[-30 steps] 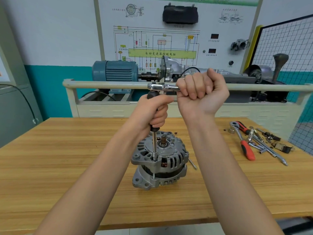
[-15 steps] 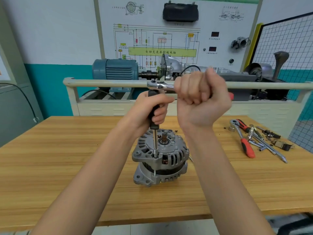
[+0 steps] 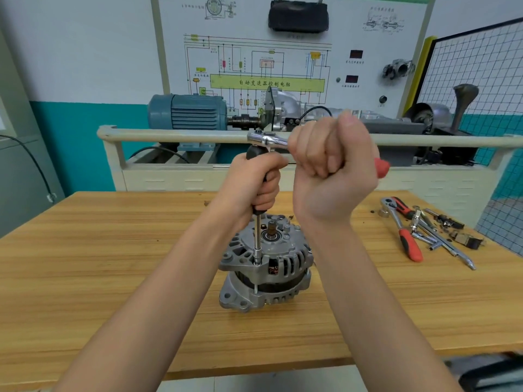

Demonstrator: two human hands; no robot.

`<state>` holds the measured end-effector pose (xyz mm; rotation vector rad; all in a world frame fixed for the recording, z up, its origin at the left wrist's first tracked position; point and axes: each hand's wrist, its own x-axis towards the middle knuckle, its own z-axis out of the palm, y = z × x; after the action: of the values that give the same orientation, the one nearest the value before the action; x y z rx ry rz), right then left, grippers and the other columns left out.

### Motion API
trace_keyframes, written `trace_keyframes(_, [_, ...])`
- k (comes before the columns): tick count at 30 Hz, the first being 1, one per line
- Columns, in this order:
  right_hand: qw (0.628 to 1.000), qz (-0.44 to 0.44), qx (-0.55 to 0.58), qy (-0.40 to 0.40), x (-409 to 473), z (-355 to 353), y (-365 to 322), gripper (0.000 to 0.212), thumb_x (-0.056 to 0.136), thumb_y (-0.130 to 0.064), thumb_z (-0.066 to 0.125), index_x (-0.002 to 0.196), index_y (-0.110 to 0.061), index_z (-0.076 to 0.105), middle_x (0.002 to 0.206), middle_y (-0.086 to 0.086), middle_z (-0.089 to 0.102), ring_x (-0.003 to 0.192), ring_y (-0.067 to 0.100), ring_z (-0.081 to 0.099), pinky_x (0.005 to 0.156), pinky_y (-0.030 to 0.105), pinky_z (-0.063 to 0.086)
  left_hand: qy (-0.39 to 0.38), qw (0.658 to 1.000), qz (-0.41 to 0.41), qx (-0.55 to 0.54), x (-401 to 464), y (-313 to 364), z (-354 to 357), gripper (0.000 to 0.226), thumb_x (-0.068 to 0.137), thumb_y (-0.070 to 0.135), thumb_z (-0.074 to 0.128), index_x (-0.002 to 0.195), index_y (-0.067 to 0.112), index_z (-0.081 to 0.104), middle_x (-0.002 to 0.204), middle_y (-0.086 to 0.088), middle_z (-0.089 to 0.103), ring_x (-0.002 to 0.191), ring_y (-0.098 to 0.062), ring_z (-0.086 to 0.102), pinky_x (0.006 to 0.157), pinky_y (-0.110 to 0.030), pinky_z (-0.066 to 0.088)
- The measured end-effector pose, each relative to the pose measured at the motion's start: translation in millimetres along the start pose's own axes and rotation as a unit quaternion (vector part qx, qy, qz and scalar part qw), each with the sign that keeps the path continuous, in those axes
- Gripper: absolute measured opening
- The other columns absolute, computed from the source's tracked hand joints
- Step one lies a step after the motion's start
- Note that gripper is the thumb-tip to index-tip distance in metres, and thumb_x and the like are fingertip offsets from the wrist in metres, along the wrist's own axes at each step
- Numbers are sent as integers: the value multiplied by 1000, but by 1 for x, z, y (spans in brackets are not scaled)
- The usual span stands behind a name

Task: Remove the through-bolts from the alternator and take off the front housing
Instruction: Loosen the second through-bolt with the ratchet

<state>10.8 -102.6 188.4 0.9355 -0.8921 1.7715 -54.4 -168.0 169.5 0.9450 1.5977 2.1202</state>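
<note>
A grey alternator [image 3: 266, 267] stands upright on the wooden table [image 3: 99, 278], shaft end up. A long socket extension [image 3: 257, 241] with a black grip runs straight down onto a through-bolt at the front housing's near rim. My left hand [image 3: 256, 185] grips that black handle. On top of it sits a chrome ratchet [image 3: 268, 140] with a red handle end [image 3: 382, 168]. My right hand [image 3: 334, 168] grips the ratchet handle in a fist, to the right of the ratchet head.
A second ratchet with a red and black handle [image 3: 406, 233], chrome extension bars [image 3: 444, 244] and small parts [image 3: 464, 240] lie at the table's right. Behind the table stand a cream rail [image 3: 169, 135], a blue motor [image 3: 188, 111] and a wiring board.
My right hand has swung the ratchet handle toward me and rightward, so the red end now shows. The left hand stays on the extension's grip.
</note>
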Motion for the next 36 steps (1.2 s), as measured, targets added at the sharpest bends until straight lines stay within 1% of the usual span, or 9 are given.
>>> trace_keyframes(5, [986,-81,-143,-16,-13,12,4,36,79,-11,46,48,-24,33,46,-8,35,40,10,27,49,30,20,76,996,39,36,-2,-4,5,39,85,2,50,51,18,39,35,8,28,31,-7,19,37,-12,16])
trace_keyframes(10, [997,50,47,-22,9,-6,-3,46,86,-5,34,44,-23,27,36,-5,24,36,9,19,45,24,23,-108,993,16,-31,-1,2,-16,36,78,7,56,46,18,42,38,4,31,30,-8,26,36,-16,24])
trace_keyframes(14, [943,182,257,105,23,-28,-4,48,82,-15,38,34,-16,33,31,-4,21,37,12,9,41,21,20,-212,977,-15,-29,1,5,-17,31,72,12,61,48,16,43,37,3,33,29,-9,28,36,-16,26])
trace_keyframes(17, [916,190,320,153,25,-38,-2,47,81,-15,40,34,-15,31,31,-5,20,38,10,8,41,21,17,-213,976,-46,-20,3,3,-10,42,79,16,58,42,17,39,32,6,27,25,-5,21,32,-13,19])
trace_keyframes(21, [950,157,236,128,18,-31,-5,48,82,-14,39,35,-17,34,32,-4,26,38,13,11,41,23,20,-143,988,-38,-34,3,0,-8,46,82,14,56,41,19,36,32,7,24,24,-4,17,31,-11,17])
trace_keyframes(25, [995,62,79,18,8,-11,-3,50,87,-7,36,40,-23,34,36,-7,31,37,10,19,45,26,22,-27,1000,-13,-7,1,-1,-2,51,89,8,48,42,21,33,34,6,21,26,-7,15,33,-11,15])
trace_keyframes(30, [984,-71,-155,-52,-10,6,-1,31,82,-12,44,55,-27,42,49,-9,37,42,12,28,48,32,21,89,995,40,36,-3,-5,9,53,81,6,51,33,22,38,35,8,26,29,-8,17,34,-13,16])
trace_keyframes(32, [989,-56,-124,-57,-7,4,-2,38,82,-8,43,48,-24,36,44,-6,30,41,11,26,47,32,19,70,996,36,42,-3,-5,6,54,84,4,51,35,22,38,34,6,27,29,-9,18,35,-14,17])
trace_keyframes(36, [992,88,84,-16,12,-15,-7,45,86,-6,34,44,-22,26,38,-2,20,38,12,17,45,25,23,-98,994,21,40,-3,5,-13,39,79,8,60,46,17,42,38,1,33,32,-13,26,39,-18,26])
